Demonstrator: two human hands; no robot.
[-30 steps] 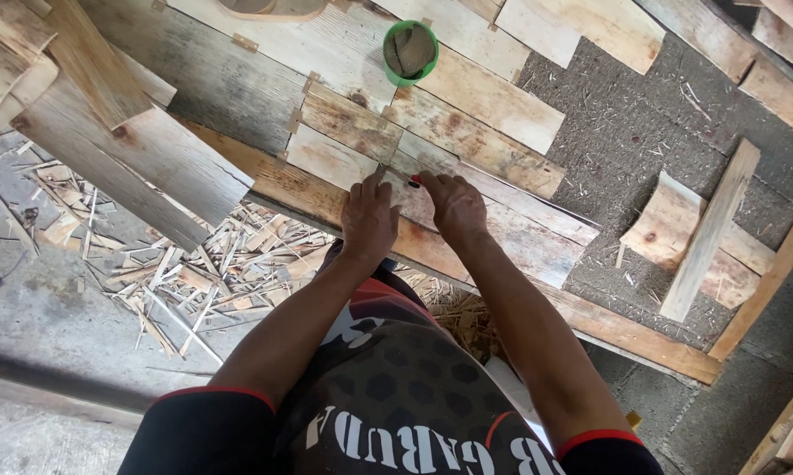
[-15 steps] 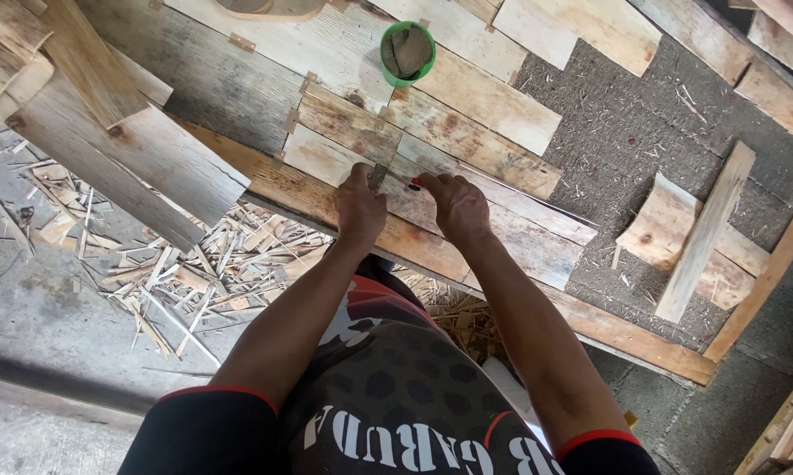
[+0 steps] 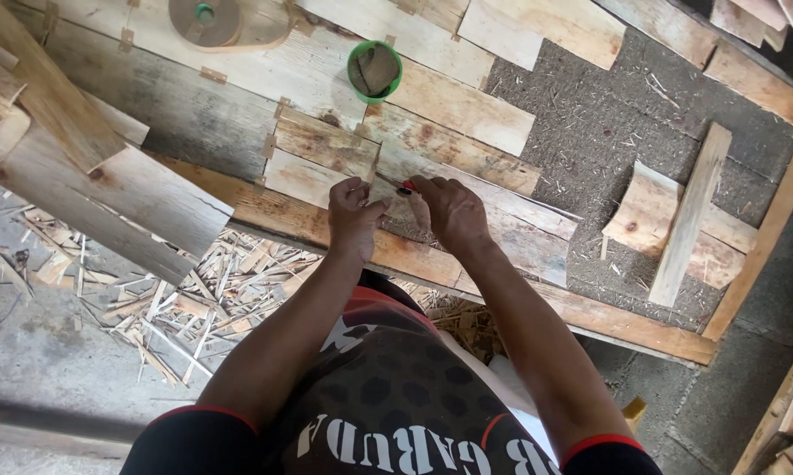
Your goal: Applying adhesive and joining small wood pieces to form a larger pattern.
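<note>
I see my left hand (image 3: 354, 215) and right hand (image 3: 449, 211) together over the thin wooden sheets (image 3: 326, 163) on the workbench (image 3: 607, 132); fingers pinched, right tips on a small dark, red-tipped object (image 3: 405, 188); a green cup (image 3: 374, 70) stands beyond; scraps (image 3: 194, 299) litter the floor.

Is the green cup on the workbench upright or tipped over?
Upright: the green cup shows its round open mouth to the camera, with brownish pieces inside.

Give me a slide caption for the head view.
Both hands, left and right, pinch at a veneer strip on the bench.
</note>
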